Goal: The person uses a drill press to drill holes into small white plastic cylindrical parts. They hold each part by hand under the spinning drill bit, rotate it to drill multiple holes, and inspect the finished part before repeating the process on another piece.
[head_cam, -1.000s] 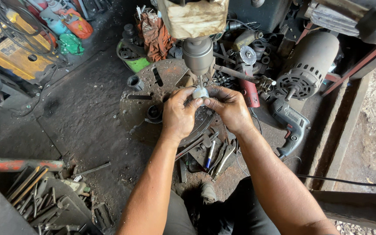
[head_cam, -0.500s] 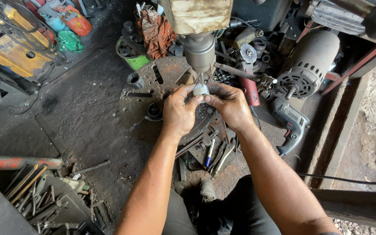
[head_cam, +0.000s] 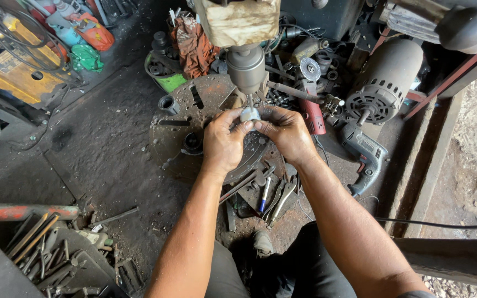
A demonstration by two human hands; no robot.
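Hands unchanged since the earlier frames, both pinching the small pale metal cylinder under the drill chuck.

Left hand and right hand meet fingertip to fingertip around the cylinder, directly below the grey steel drill chuck and above the rusty, slotted round iron table; a ribbed grey electric motor lies at right.
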